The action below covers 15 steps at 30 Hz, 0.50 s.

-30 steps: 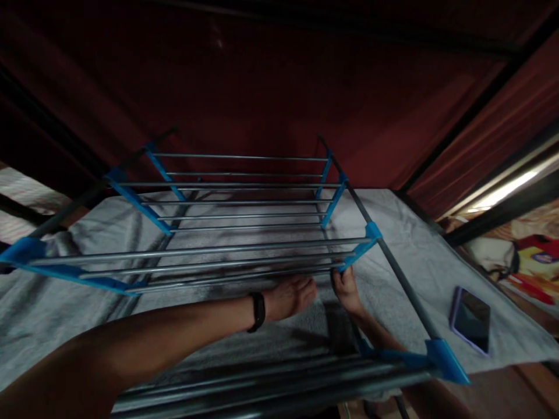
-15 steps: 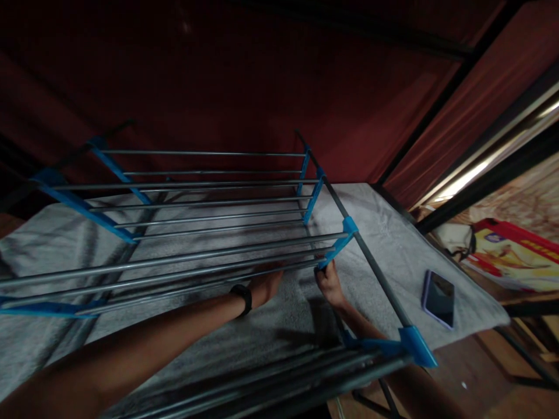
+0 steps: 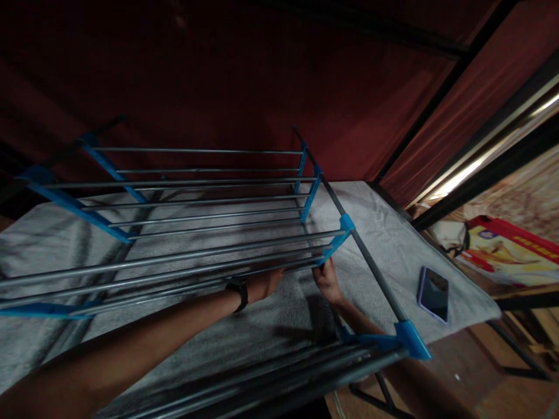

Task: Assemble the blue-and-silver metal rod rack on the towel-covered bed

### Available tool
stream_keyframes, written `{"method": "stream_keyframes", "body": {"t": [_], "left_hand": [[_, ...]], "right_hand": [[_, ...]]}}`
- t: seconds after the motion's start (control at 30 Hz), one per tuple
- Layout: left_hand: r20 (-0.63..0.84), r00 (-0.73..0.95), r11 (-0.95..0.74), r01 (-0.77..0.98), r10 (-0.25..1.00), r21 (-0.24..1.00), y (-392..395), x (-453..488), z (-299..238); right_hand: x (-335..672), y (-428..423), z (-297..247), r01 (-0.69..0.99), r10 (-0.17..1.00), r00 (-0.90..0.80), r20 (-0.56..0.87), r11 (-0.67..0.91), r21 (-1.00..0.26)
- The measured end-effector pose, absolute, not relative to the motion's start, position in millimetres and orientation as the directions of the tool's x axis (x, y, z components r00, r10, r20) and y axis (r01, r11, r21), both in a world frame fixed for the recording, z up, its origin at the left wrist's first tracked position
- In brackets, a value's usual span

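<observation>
A rack of grey metal tubes and blue plastic connectors lies across the view, its tiers running left to right. My left hand (image 3: pixel 264 285), with a dark band at the wrist, reaches under the middle tier and closes on its lowest metal tube (image 3: pixel 209 285). The tube partly hides its fingertips. Just to the right, my right hand (image 3: pixel 328 284) grips the lower end of that tier's blue connector (image 3: pixel 335 247), fingers curled and partly hidden. A long side pole (image 3: pixel 376 273) passes to the right of this hand, over my forearm's side.
The rack rests on a grey cloth (image 3: pixel 384 227) covering the table. A phone (image 3: pixel 434 294) lies on the cloth at the right. Beyond the edge are a red and yellow box (image 3: pixel 510 250) and a dark metal frame. A dark red wall covering (image 3: pixel 227 75) hangs behind.
The view has shifted slightly, so the rack and phone appear a little further left. Both hands keep nearly the same places at the middle tier.
</observation>
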<state>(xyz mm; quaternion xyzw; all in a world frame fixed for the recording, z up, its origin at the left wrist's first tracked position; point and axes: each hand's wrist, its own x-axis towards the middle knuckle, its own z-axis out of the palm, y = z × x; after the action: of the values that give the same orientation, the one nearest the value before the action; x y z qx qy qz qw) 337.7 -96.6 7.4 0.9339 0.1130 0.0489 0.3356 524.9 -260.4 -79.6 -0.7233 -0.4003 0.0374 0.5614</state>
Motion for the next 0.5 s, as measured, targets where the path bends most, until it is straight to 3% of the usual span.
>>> {"method": "stream_keyframes", "body": {"t": [0.2, 0.37, 0.5], "left_hand": [[-0.04, 0.981, -0.739, 0.168, 0.188, 0.653, -91.2, 338.2, 6.4], [-0.088, 0.97, -0.732, 0.228, 0.225, 0.642, -88.7, 336.2, -2.3], [-0.049, 0.974, -0.754, 0.202, 0.22, 0.625, -87.8, 336.2, 1.0]], "right_hand": [[524.9, -260.8, -80.3, 0.549, 0.616, 0.672, 0.411, -0.043, -0.835], [525.0, -262.7, -79.9, 0.523, 0.635, 0.67, 0.384, -0.037, -0.851], [525.8, -262.4, -80.5, 0.505, 0.64, 0.675, 0.367, -0.039, -0.862]]}}
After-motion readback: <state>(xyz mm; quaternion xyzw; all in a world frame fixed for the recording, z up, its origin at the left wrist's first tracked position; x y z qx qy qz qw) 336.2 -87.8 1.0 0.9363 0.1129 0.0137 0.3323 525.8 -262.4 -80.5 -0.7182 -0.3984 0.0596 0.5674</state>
